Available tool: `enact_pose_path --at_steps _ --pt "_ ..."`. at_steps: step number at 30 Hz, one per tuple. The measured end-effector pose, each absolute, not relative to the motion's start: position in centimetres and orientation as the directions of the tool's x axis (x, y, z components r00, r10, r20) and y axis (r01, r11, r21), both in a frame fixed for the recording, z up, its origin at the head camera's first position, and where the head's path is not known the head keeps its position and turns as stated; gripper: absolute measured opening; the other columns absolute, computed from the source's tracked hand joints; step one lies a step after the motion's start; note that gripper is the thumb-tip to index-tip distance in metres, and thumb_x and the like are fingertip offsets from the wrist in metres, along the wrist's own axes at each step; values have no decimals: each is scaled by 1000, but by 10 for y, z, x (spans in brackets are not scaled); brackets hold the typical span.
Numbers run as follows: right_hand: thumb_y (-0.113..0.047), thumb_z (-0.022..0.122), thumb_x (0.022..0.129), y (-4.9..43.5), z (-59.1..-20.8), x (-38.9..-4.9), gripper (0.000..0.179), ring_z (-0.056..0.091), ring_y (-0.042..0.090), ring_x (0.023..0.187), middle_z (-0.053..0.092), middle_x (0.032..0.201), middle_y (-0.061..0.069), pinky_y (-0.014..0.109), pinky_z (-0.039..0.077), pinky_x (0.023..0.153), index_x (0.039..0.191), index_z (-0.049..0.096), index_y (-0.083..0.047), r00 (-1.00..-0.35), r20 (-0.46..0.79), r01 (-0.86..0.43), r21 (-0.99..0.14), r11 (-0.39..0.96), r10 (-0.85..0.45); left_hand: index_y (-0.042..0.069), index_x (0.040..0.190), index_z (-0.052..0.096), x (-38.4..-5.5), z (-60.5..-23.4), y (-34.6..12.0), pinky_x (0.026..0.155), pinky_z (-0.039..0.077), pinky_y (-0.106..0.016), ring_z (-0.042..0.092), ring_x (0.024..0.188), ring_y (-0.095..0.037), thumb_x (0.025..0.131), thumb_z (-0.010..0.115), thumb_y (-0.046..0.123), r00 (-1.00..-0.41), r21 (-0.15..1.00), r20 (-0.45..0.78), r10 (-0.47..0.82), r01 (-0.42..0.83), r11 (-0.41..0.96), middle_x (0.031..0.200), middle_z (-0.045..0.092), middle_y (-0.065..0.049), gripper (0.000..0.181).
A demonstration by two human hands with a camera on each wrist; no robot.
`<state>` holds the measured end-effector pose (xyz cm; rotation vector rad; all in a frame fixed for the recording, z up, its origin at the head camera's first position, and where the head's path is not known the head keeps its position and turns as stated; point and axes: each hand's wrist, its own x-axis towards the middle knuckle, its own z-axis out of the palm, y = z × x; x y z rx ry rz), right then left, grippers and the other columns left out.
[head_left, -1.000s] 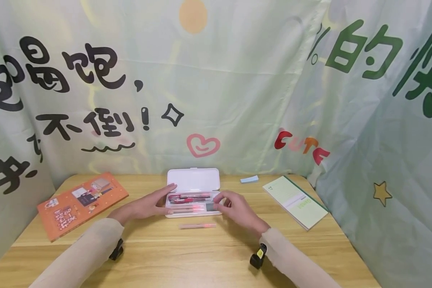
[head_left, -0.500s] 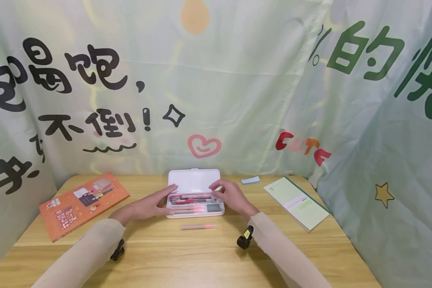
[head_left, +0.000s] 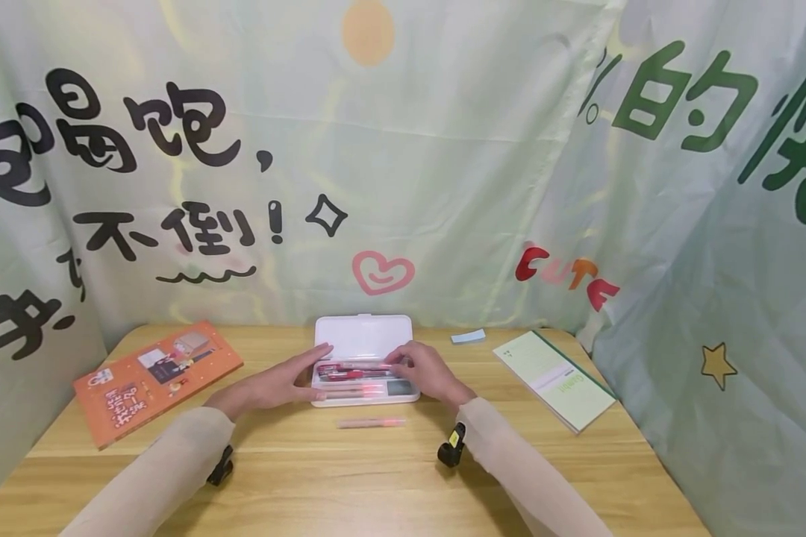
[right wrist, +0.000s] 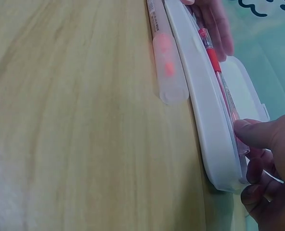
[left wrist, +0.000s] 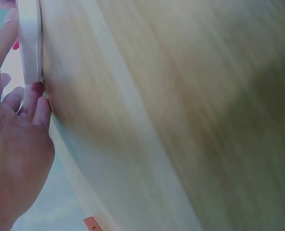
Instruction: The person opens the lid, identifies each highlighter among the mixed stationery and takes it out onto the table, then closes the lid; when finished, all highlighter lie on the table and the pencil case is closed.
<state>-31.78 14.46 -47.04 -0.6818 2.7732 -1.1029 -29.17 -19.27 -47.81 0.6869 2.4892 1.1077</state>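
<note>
A white pencil case (head_left: 364, 337) lies open at the back of the table, its lid tipped toward the curtain. My left hand (head_left: 277, 382) grips its left end, thumb at the front edge and fingers by the lid. At the other end my right hand (head_left: 431, 371) reaches in. Its thumb and fingers pinch the end of a clear pen (right wrist: 231, 108) with pinkish-red parts. Red pens (head_left: 352, 375) lie in the back part of the case, pink-tipped highlighters (head_left: 352, 391) in front, beside a grey block (head_left: 400, 388). Another highlighter (head_left: 372, 423) rests on the table before the case.
An orange illustrated book (head_left: 157, 384) lies at the left, and a pale green notebook (head_left: 554, 380) at the right. A small light-blue pad (head_left: 468, 337) sits near the back edge. Printed curtains (head_left: 457, 186) enclose the table (head_left: 349, 485).
My right hand has moved from the grey block up toward the lid, then down onto the pens at the back of the case. The left hand has stayed at the left end.
</note>
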Motion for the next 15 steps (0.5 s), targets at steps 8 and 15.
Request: enact_pose_path --at_steps 8,15 --pt "-14 73 106 145 -470 -319 13 59 15 97 71 109 2 33 54 88 116 82 -13 -879 102 -421 -626 656 -466 18 177 14 -293 -479 -192 134 11 -70 10 170 -44 102 78 41 -830 750 -102 548 298 591 184 11 -14 102" --pt "-19 73 106 146 -469 -315 11 60 16 96 73 113 1 31 54 86 115 80 -16 -895 116 -395 -657 642 -432 15 177 15 -292 -476 -192 133 11 -72 10 169 -47 102 78 38 -826 754 -91 556 308 581 184 12 -18 100"
